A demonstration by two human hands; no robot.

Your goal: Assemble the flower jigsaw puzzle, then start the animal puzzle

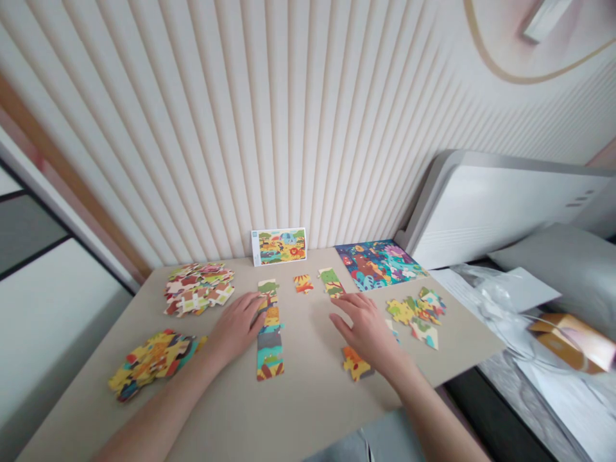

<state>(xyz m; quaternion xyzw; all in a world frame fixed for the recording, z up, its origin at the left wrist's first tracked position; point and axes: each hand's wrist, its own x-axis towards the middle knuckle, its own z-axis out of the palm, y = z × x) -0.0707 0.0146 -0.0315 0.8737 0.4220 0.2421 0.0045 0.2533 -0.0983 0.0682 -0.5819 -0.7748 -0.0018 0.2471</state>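
Note:
My left hand [237, 328] lies flat and open on the beige table [298, 398], its fingertips touching a joined vertical strip of puzzle pieces [269, 333]. My right hand [368, 328] rests open, fingers stretched toward a small joined piece [332, 282], with another piece [355, 365] partly under its palm. A single orange piece [303, 283] lies between the strip and the small joined piece. A reference picture card [279, 246] leans against the wall.
Two piles of loose pieces sit at the left: one far [198, 288], one near [150, 361]. A small cluster of pieces [418, 314] lies right of my hand. A finished puzzle [378, 263] lies at the back right. A white appliance [500, 205] and plastic wrapping [500, 301] are beyond the table's right edge.

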